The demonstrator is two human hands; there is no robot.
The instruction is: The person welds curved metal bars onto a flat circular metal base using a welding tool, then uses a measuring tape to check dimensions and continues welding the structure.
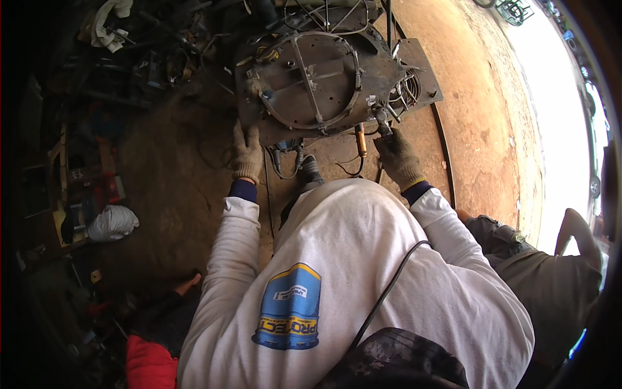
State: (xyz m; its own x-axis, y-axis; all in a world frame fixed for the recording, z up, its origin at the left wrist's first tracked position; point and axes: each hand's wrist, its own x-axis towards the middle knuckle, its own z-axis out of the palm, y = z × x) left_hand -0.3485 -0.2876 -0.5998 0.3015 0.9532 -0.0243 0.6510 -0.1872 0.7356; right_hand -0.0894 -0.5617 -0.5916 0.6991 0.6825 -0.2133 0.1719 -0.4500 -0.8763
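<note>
1. Head view, left hand: the left hand in a tan knitted glove (246, 155) is at the near left corner of a dark, flat metal worktable (278, 133), its fingers stretched forward with a gap between two of them.
2. Right hand: the right hand in a brown knitted glove (400, 159) is at the near right side of the same worktable, its fingers close to a grey metal clamp-like fitting (382, 119).
3. State of the grips: shadow and the gloves' angle hide the fingertips and palms, so I cannot tell whether either hand is closed around anything.
4. Ahead of and between the hands, a pale metal oval hoop with a straight crossbar (304, 74) lies on the worktable, apart from both gloves.
5. Beyond the right hand, a loose coil of thin metal wire (409, 89) lies at the worktable's right side.
6. Just left of the right hand, an orange-handled tool (361, 141) hangs at the near edge.
7. To the right of the left hand, below that edge, is a blue power tool with a dark cable (285, 149).
</note>
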